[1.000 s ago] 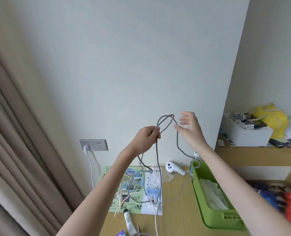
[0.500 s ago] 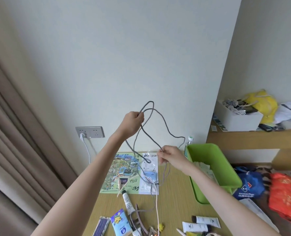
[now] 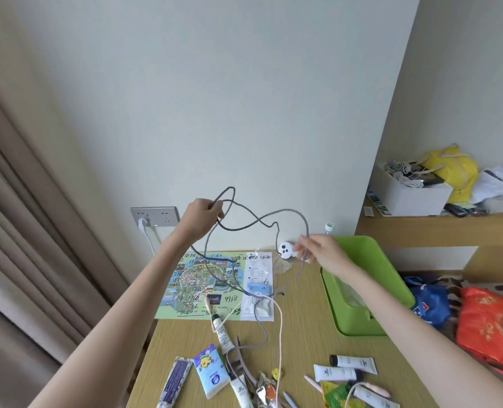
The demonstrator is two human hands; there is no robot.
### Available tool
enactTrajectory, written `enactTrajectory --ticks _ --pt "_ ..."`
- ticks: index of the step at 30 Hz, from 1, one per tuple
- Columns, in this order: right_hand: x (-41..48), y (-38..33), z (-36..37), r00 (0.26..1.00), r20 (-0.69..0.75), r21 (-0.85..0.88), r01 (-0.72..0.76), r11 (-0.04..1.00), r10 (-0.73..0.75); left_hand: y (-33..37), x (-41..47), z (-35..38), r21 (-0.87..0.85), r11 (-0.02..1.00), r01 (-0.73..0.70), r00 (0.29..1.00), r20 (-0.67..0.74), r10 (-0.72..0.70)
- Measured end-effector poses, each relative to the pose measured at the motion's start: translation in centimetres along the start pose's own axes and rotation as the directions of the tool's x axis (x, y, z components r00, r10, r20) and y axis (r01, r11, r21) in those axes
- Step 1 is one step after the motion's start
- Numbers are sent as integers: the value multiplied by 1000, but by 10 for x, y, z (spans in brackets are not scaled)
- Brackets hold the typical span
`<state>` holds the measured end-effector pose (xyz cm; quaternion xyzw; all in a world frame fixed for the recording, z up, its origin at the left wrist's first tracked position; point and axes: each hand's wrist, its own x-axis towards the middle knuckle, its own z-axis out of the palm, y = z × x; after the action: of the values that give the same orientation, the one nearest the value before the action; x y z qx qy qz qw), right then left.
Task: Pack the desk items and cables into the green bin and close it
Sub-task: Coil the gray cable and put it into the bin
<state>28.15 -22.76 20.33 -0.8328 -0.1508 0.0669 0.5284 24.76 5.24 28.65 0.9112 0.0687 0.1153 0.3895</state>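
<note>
Your left hand [image 3: 204, 213] grips looped grey cable [image 3: 291, 213] up high; right hand [image 3: 321, 253] pinches it nr green bin [image 3: 391, 278], hands well apart.

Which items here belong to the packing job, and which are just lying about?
Job: grey cable held by left hand and right hand, green bin, pink cable, tubes, map.
Lying about: white box, yellow bag, red bag, wall socket.
</note>
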Motion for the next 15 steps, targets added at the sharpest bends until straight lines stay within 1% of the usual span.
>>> enactTrajectory --ticks 2,5,7,9,13,15 --pt "3 -23 -11 1000 -11 120 29 992 -28 -2 -5 5 -56 998 -14 999 36 16" --pt "6 -54 -23 998 10 288 55 956 -60 -3 -11 12 -142 989 -39 990 126 57" --pt "9 -68 -24 997 22 372 64 926 -77 0 -18 19 -245 969 -11 975 214 65" --pt "11 -76 -21 997 32 446 54 893 -77 4 -25 27 -366 929 47 949 307 73" --pt "14 -80 -12 997 44 502 31 864 -61 12 -34 44 -483 863 151 868 482 118" --pt "15 -77 -9 998 37 523 18 852 -44 15 -37 52 -534 824 190 836 528 150"
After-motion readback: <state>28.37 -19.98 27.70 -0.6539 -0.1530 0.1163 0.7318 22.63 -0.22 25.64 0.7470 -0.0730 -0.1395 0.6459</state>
